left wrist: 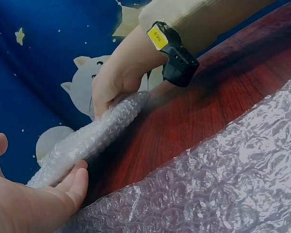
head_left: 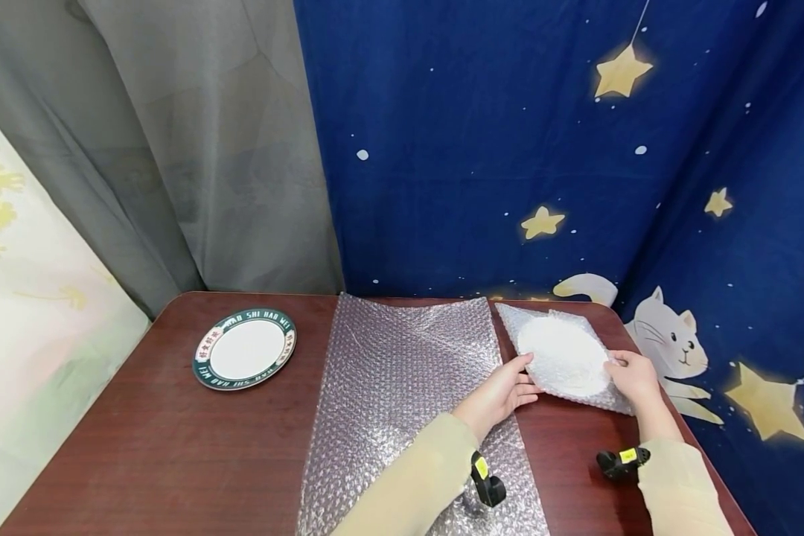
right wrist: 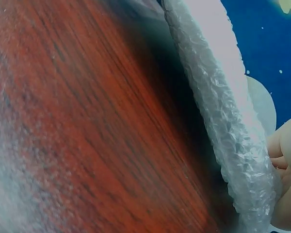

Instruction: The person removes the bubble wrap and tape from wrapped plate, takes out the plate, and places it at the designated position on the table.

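Head: two plates counted. One wrapped plate (head_left: 566, 353), wrapping judged nearly or fully done, seen at right of table (head_left: 241, 454); edge pinched by right hand (head_left: 635, 376), near-left edge touched by left hand (head_left: 507, 388), thumb spread. One bare plate (head_left: 244, 350) at left, apparently left unwrapped; one bubble-wrap sheet (head_left: 402, 372) laid flat between.
Left wrist: wrapped plate tilted, left hand's fingers extended beneath.
Right wrist: one padded edge shown, held by right hand.

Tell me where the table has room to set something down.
Widest: bare table left of the sheet, nearer than the plate. Narrower: between the sheet and right sleeve, nearer than the parcel. Crowded: far right, where left hand and right hand hold the parcel.
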The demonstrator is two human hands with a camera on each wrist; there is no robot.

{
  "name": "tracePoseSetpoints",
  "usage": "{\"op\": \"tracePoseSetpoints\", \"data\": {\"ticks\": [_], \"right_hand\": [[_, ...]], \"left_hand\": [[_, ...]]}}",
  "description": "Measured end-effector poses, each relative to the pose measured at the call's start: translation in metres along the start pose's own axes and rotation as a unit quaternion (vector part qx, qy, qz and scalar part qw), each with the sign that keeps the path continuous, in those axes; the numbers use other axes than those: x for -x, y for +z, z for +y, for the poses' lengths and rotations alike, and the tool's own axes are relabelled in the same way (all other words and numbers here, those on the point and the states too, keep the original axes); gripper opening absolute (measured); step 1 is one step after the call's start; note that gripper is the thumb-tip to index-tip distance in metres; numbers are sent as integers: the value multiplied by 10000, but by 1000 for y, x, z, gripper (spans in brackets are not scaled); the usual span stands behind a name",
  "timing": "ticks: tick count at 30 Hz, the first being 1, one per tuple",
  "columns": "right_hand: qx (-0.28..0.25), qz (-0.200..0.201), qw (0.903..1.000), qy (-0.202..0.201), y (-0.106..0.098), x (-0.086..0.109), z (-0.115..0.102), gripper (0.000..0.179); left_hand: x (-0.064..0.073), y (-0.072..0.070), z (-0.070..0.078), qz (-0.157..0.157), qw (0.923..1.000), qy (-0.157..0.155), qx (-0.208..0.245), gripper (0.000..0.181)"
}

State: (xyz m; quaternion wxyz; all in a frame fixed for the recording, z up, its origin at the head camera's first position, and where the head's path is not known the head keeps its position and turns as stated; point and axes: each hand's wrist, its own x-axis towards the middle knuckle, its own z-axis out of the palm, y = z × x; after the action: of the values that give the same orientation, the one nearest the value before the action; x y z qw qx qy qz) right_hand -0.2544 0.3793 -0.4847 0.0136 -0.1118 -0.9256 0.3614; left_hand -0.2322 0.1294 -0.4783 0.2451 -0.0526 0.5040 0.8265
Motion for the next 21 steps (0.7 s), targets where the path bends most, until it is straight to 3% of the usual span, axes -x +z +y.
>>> {"op": "tracePoseSetpoints", "data": {"ticks": [14, 21], "right_hand": [[-135, 171, 9997, -148, -5, 7, -9, 41], [-300, 245, 9991, -199, -5, 8, -13, 40]], "left_hand": [[5, -5, 10, -29, 9995, 236, -191, 51], [6, -8, 13, -5, 9990, 342, -283, 41]]}}
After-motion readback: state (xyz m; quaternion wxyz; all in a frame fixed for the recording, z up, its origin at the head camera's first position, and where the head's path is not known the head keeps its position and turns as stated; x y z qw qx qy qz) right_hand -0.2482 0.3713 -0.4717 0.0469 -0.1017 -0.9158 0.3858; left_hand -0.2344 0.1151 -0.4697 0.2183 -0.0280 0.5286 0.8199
